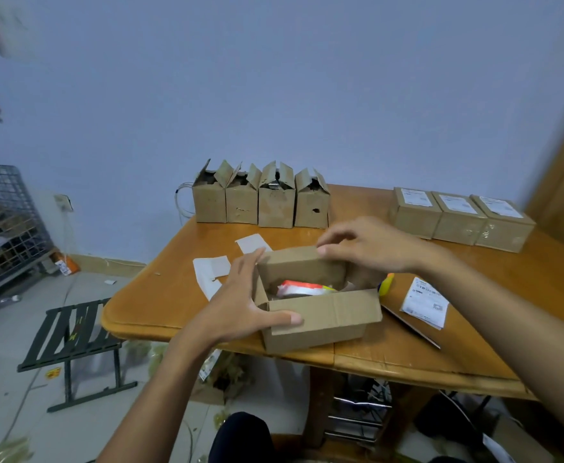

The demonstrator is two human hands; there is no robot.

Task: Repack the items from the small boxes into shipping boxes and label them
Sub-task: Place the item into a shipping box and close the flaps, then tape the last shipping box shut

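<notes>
An open shipping box (317,325) sits at the near edge of the desk (173,295) with a white-and-orange packet (304,287) lying inside it. The left hand (237,309) lies against the box's left end, its fingers (247,265) straight and its thumb along the near flap, while the right hand (370,243) curls its fingers round the top edge of the far flap. Behind the box stand four small boxes (260,202) with raised flaps, behind it to the right three sealed labelled boxes (460,218), and just right of it a printed label (424,302).

Matt brown cardboard box (320,320); glossy varnished wood table (173,295); white paper label (424,302); dark metal wire crate (3,215).
</notes>
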